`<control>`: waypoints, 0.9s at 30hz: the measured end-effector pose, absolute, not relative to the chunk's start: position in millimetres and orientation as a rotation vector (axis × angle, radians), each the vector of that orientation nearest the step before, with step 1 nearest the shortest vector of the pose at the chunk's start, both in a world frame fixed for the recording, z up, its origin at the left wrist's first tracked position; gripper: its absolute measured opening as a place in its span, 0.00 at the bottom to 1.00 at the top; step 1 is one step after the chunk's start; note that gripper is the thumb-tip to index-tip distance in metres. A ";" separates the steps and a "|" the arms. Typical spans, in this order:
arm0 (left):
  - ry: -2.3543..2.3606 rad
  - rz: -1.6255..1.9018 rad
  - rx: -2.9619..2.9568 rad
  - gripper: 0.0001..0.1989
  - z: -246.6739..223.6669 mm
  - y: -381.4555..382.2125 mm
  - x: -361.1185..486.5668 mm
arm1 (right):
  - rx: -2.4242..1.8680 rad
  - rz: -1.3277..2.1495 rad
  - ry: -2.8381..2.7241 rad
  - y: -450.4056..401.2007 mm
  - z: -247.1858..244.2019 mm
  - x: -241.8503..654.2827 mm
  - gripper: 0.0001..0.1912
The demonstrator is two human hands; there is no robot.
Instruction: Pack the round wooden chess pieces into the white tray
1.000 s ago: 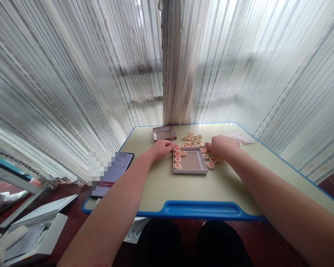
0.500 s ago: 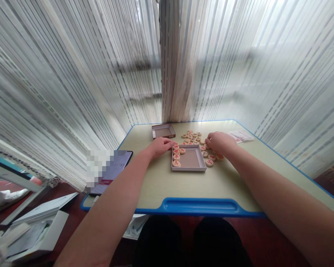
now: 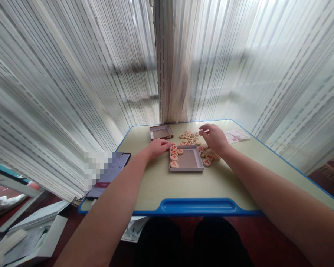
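Beyond both hands hangs a striped curtain (image 3: 114, 55); beneath them is a table (image 3: 156, 185). A phone (image 3: 118, 165) lies nearer the body than the left hand (image 3: 158, 147), which rests at the white box (image 3: 188, 160)'s far left corner; I cannot tell if its fingertips pinch anything. The right hand (image 3: 214, 137) hovers, thumb and fingers apart. A brown box (image 3: 161, 132) sits just beyond the left hand, a paper (image 3: 235, 136) just right of the right hand. Loose game pieces (image 3: 207, 162) spread under and left of the right hand; boxed pieces (image 3: 174, 158) lie just right of the left.
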State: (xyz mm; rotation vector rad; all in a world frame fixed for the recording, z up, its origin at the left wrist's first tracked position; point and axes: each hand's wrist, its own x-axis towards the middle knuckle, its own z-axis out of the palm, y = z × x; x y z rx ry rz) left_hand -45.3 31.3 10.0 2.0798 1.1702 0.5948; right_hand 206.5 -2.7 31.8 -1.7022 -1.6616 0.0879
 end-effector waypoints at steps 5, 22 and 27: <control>1.184 0.588 2.086 0.27 9.0 31.9 -45.1 | -1.535 0.265 -1.566 -4.3 34.3 203.3 0.14; 1.211 0.555 2.144 0.29 15.0 27.1 -44.2 | -1.894 0.052 -2.008 5.8 24.8 216.3 0.10; 1.205 0.558 2.143 0.29 14.3 27.3 -44.5 | -1.978 0.335 -1.808 2.2 28.6 217.2 0.13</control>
